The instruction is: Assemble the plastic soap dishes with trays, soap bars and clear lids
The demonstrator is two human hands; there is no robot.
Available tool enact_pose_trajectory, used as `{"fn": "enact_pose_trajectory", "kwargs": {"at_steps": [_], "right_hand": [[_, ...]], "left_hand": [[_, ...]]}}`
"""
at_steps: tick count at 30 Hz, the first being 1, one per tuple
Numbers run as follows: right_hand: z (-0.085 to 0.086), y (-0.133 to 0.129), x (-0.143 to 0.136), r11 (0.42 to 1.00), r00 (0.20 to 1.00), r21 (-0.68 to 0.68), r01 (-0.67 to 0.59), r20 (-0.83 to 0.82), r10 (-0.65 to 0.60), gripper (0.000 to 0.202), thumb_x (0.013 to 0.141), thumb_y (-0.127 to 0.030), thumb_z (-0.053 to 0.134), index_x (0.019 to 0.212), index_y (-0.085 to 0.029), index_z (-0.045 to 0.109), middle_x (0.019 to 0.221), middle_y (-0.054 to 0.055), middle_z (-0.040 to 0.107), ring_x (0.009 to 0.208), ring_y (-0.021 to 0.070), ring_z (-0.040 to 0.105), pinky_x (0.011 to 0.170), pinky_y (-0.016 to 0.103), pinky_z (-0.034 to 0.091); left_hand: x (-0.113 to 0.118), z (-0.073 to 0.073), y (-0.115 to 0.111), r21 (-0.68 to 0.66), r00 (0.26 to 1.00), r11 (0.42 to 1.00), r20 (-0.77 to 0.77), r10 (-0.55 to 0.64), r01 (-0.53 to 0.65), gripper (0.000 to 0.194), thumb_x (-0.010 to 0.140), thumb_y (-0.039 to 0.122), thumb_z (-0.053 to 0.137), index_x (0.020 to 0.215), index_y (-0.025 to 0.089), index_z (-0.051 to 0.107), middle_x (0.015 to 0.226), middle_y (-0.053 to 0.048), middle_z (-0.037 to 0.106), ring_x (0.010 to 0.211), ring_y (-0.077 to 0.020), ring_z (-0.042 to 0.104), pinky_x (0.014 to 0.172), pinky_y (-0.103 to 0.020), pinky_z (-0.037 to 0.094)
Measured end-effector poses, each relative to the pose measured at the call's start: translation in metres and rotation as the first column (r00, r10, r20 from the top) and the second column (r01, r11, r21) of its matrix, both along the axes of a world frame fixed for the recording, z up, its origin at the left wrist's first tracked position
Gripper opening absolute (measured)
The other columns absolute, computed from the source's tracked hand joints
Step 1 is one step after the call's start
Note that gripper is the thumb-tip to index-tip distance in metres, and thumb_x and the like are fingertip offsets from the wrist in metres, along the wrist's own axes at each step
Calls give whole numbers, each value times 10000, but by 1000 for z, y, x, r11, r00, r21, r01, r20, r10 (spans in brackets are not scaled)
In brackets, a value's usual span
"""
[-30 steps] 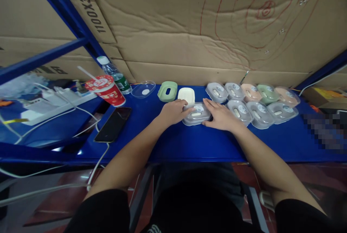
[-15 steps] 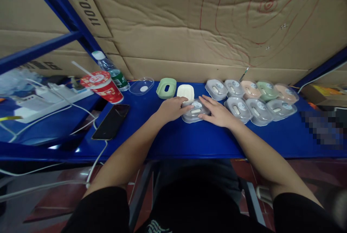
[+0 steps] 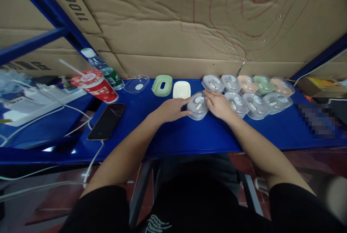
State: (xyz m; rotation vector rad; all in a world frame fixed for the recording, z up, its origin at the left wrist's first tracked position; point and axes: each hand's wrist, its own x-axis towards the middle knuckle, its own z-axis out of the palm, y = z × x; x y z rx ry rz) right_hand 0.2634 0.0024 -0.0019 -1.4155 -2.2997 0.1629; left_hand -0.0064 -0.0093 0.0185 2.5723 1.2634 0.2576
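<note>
A grey box with a clear lid and a round white label (image 3: 197, 107) rests on the blue table between my two hands. My left hand (image 3: 173, 109) lies against its left side, thumb and fingers parted around the near-left corner. Against its right side sit the bent fingers of my right hand (image 3: 217, 103), partly hiding that edge. Behind my left fingers is a cream oblong piece (image 3: 181, 89). Left of it stands a light green open shell with an oval slot (image 3: 162, 85), and beyond that a clear lid (image 3: 137, 84).
Lidded boxes in grey (image 3: 256, 104), peach (image 3: 247, 83) and green (image 3: 263, 84) stand in two rows on the right. At left are a black phone (image 3: 106, 121), a red cup with a straw (image 3: 99, 87), a water bottle (image 3: 105, 69) and a white power strip (image 3: 46, 106). Cardboard (image 3: 162, 27) walls the back.
Both hands have shifted the grey box to the right and turned it, bringing it beside the front row of boxes. The camera view has moved slightly.
</note>
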Motion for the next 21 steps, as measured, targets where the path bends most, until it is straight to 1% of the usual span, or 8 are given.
{"fn": "enact_pose_trajectory", "kwargs": {"at_steps": [2, 4, 7, 9, 11, 15, 19, 21], "right_hand": [[-1, 2, 1, 1000, 999, -2, 1, -34, -2, 621, 1103, -449, 307, 1525, -133, 635, 1580, 144, 625, 1485, 375, 574, 1264, 618, 440], [-2, 4, 2, 1000, 998, -16, 3, -63, -4, 660, 1108, -534, 299, 1535, -155, 629, 1579, 134, 627, 1494, 383, 564, 1274, 630, 426], [-7, 5, 3, 998, 997, -69, 8, -81, -14, 817, 1059, -732, 338, 1601, -161, 556, 1641, 142, 560, 1563, 413, 470, 1306, 654, 368], [-9, 6, 2, 994, 996, -108, 4, -90, -14, 917, 1024, -811, 343, 1640, -149, 499, 1698, 159, 481, 1609, 422, 388, 1325, 658, 322], [-10, 6, 2, 990, 994, -138, 1, -105, -15, 949, 1017, -831, 335, 1658, -143, 466, 1739, 173, 410, 1635, 426, 330, 1335, 660, 286], [-9, 6, 5, 983, 991, -179, -38, -132, 14, 945, 1012, -830, 369, 1700, -183, 388, 1794, 161, 297, 1669, 427, 232, 1346, 674, 221], [-13, 6, 8, 980, 986, -189, -63, -166, 32, 969, 1010, -820, 400, 1740, -197, 268, 1841, 156, 125, 1697, 409, 106, 1354, 660, 180], [-18, 9, 8, 983, 979, -173, -61, -203, 25, 952, 1010, -807, 418, 1741, -218, 256, 1850, 143, 73, 1703, 402, 63, 1352, 665, 175]], "left_hand": [[3, -1, -1, 18, 999, 1000, -36, -1, 2, 685, 1031, 569, 616, 1612, 221, 511, 1224, -149, 780, 1092, -297, 739, 922, -389, 561], [6, -4, -1, 41, 999, 999, -38, 16, -15, 667, 1035, 554, 624, 1608, 233, 508, 1343, -161, 749, 1157, -303, 728, 958, -396, 564], [11, -9, -1, 61, 1000, 998, -3, -9, 9, 638, 1052, 505, 626, 1633, 289, 472, 1564, -136, 625, 1291, -287, 684, 1031, -386, 557], [13, -10, -1, 69, 999, 997, -7, -34, 35, 631, 1058, 477, 633, 1645, 323, 460, 1633, -111, 564, 1385, -289, 635, 1080, -388, 543], [15, -11, -2, 78, 999, 997, -44, -21, 25, 648, 1045, 483, 660, 1648, 348, 465, 1674, -106, 516, 1415, -316, 619, 1089, -404, 546], [17, -9, -5, 108, 992, 994, -121, 41, -28, 673, 1027, 504, 679, 1653, 372, 468, 1755, -116, 384, 1331, -370, 681, 1033, -439, 582], [19, -10, -6, 121, 991, 992, -128, 33, -17, 647, 1052, 476, 644, 1658, 350, 459, 1726, -107, 434, 1342, -360, 675, 1035, -447, 583], [20, -11, -5, 120, 994, 993, -109, 24, -11, 631, 1058, 455, 637, 1655, 345, 464, 1701, -101, 476, 1353, -349, 666, 1037, -445, 579]]}}
